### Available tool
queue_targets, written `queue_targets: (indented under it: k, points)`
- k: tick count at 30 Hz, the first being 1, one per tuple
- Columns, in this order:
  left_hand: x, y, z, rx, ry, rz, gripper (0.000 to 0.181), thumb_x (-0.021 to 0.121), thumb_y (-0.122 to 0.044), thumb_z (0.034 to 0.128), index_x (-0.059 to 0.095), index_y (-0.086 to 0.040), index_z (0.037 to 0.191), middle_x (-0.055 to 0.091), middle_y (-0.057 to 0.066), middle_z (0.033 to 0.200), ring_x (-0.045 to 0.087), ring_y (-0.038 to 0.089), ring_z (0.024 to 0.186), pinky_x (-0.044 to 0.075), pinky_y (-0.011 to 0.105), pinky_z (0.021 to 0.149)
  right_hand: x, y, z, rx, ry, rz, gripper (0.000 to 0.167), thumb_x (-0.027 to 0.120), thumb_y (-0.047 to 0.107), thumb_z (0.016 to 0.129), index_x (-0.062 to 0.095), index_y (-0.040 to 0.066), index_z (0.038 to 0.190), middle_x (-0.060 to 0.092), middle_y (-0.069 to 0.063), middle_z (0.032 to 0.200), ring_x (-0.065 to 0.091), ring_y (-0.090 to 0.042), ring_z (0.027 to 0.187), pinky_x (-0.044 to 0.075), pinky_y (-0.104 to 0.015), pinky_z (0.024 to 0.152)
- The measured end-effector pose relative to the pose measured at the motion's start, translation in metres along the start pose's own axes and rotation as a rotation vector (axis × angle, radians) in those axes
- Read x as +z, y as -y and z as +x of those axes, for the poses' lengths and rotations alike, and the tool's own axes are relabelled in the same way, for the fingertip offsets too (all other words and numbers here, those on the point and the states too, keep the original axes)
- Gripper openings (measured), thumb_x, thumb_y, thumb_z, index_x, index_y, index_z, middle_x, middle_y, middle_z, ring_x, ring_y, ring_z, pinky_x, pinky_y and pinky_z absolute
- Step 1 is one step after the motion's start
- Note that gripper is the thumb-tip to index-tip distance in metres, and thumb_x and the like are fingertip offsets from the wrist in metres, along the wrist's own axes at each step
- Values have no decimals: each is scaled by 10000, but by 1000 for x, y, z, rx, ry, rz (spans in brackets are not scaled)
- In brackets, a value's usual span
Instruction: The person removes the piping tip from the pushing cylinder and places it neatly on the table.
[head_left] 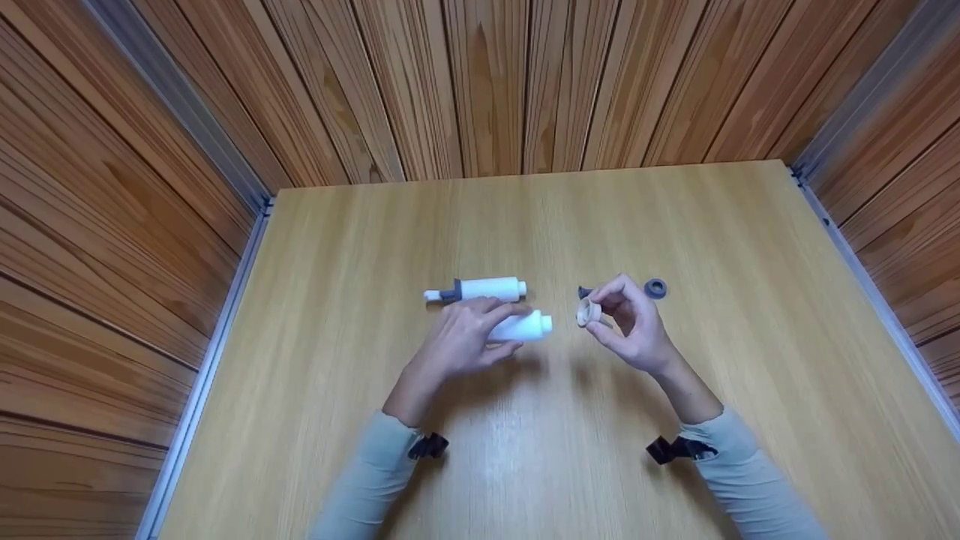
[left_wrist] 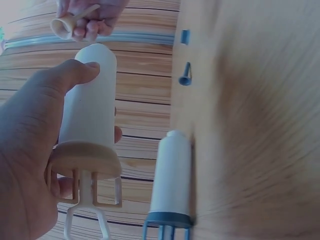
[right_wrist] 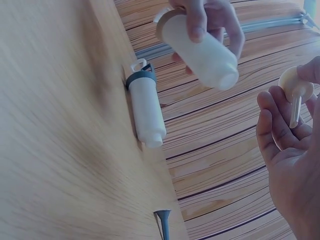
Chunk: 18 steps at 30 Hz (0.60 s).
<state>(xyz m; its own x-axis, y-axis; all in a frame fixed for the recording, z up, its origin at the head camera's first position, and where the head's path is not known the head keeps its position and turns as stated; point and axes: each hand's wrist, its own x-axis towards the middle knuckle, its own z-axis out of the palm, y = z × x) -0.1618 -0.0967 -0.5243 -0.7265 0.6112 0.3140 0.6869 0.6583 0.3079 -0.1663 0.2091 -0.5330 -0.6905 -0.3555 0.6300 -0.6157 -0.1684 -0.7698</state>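
My left hand (head_left: 465,334) grips a white syringe-like tube (left_wrist: 90,110) above the table, thumb along its side. A beige collar (left_wrist: 85,160) with side loops and a pale plunger handle sits at its rear; the narrow white tip points toward my right hand (head_left: 636,322). Between thumb and fingertips, the right hand pinches a beige round cap (head_left: 589,313), with a thin beige stem (right_wrist: 295,111) beside it. Whether stem and cap are one piece, I cannot tell. The tube tip and the cap are apart.
A second white tube (head_left: 491,289) with a dark blue-grey collar lies on the table (head_left: 360,255) beyond my left hand. Beyond the right hand lie a small dark funnel-shaped nozzle (left_wrist: 185,75) and a dark ring (head_left: 655,289). Wood-plank walls (head_left: 487,90) border the table.
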Motion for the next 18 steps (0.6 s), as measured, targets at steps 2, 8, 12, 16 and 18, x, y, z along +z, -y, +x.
queue_targets:
  k: [2, 8, 12, 16, 18]
  points:
    - [3, 2, 0, -16, 15, -12, 467, 814, -399, 1044, 714, -242, 1473, 791, 109, 1433, 762, 241, 978, 644, 421, 869, 0, 0, 0, 7, -1, -7, 329, 641, -262, 862, 468, -242, 1142, 701, 74, 1186, 730, -47, 1041, 622, -178, 907]
    - [12, 7, -2, -100, 81, -74, 486, 832, -350, 1039, 698, -248, 1495, 768, 96, 1477, 738, 279, 1023, 635, 478, 958, -1, 0, 1, -7, 0, 3, 336, 631, -282, 848, 462, -252, 1136, 710, 71, 1181, 734, -46, 1044, 622, -178, 900]
    - [16, 13, -2, -148, 112, -97, 498, 830, -345, 1041, 694, -261, 1513, 739, 87, 1532, 725, 294, 1070, 624, 513, 1012, -1, 0, 2, -17, -1, 6, 328, 625, -282, 846, 470, -241, 1132, 711, 65, 1172, 734, -45, 1037, 621, -177, 895]
    - [20, 20, -3, -141, 114, -52, 473, 826, -345, 1045, 703, -254, 1492, 770, 89, 1479, 736, 287, 1053, 636, 500, 985, 0, -1, 1, -31, 1, 12, 319, 632, -280, 850, 469, -252, 1123, 717, 64, 1169, 735, -46, 1031, 620, -176, 898]
    - [22, 22, -3, -133, 113, -27, 460, 825, -345, 1045, 703, -249, 1478, 770, 93, 1470, 739, 289, 1071, 638, 498, 977, 0, 0, 1, -28, 0, 14, 325, 631, -286, 843, 462, -259, 1120, 733, 74, 1160, 739, -36, 1032, 620, -175, 901]
